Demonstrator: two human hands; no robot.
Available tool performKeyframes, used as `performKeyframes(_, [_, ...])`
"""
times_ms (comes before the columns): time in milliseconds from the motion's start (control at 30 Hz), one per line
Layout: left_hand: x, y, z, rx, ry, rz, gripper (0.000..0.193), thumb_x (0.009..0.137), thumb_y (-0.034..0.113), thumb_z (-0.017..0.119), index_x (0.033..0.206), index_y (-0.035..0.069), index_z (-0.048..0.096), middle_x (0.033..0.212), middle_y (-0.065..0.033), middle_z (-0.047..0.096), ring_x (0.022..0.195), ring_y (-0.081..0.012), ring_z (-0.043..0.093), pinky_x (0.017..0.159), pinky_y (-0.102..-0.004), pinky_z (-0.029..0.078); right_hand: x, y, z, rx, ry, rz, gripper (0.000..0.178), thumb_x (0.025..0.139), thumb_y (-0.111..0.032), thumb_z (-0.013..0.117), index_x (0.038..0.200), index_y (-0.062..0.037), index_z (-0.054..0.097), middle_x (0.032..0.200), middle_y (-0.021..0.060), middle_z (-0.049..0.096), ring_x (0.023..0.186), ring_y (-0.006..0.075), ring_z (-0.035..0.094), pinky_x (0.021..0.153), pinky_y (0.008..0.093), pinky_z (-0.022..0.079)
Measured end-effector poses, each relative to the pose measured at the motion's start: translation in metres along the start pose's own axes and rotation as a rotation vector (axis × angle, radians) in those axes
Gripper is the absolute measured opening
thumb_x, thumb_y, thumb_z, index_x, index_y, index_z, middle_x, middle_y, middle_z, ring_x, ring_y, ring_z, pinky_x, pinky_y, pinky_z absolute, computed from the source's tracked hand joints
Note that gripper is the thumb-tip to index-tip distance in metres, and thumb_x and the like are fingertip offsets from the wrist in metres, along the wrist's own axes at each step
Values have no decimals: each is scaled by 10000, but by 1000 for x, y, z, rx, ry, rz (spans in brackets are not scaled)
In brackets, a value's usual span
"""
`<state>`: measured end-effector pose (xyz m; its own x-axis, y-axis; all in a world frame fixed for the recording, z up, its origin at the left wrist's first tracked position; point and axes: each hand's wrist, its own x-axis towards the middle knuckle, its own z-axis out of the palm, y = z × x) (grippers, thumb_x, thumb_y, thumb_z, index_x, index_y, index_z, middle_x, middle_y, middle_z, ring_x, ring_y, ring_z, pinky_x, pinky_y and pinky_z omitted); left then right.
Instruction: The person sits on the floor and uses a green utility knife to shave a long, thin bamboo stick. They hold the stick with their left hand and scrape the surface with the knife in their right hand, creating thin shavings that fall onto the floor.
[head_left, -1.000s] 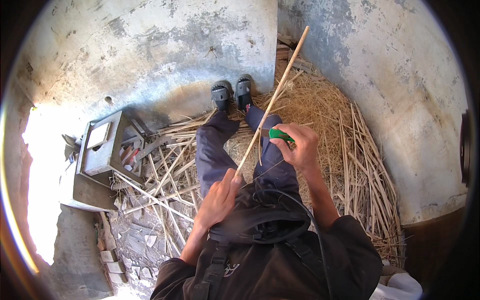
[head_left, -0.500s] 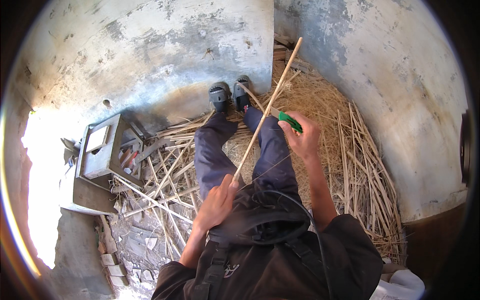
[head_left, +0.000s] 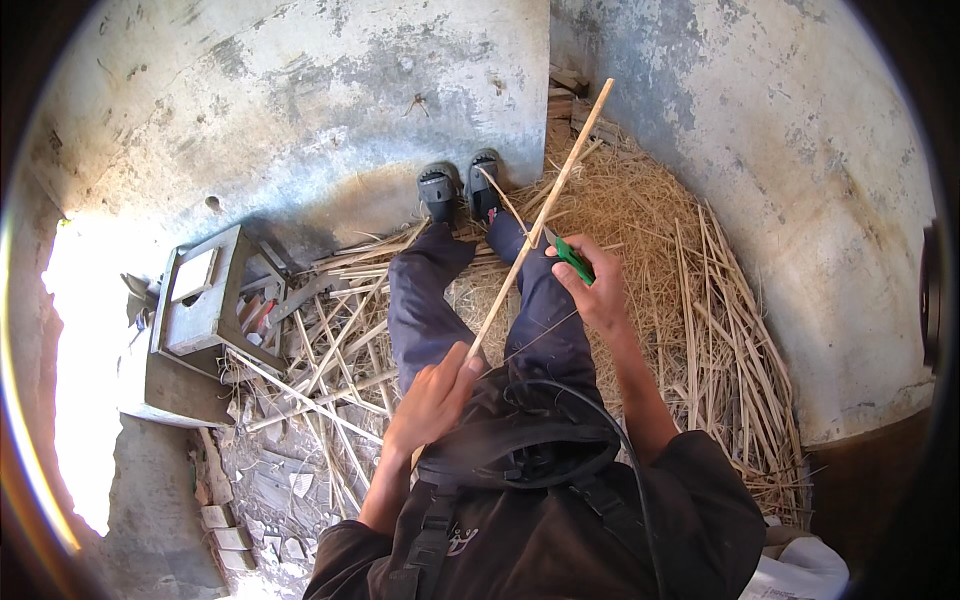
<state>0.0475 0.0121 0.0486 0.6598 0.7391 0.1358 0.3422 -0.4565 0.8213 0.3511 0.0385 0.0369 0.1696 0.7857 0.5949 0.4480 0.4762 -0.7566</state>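
- Right hand, gripping green-handled knife, has slid toward 12 o'clock along the long pale wooden stick.
- Left hand stays clamped on the stick's lower end; shaving seems underway.

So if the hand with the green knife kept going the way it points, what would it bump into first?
Probably the long cane stick. The right hand holds the green-handled knife pointing up-left, with its blade about at the stick already. Past that lie the shoes and the wall, though depth is hard to judge.

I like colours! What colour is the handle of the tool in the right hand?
Green, seen in the head view.
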Motion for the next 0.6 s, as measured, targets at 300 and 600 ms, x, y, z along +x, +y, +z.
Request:
performKeyframes(300, [5,3,5,49,80,-63,384,1168,362,400,1079,24,560,685,-130,585,636,-324,620,648,-443,455,-18,15,3,-33,-50,-96,323,958,-334,790,1102,-50,733,764,29,677,597,132,595,566,292,454])
performKeyframes(600, [6,11,3,78,54,-148,388,1163,369,445,1191,11,591,807,-184,678,814,-383,655,762,-483,477,-16,-21,10,-305,-64,-184,392,958,-441,775,1021,-54,752,865,68,772,636,252,714,578,362,523])
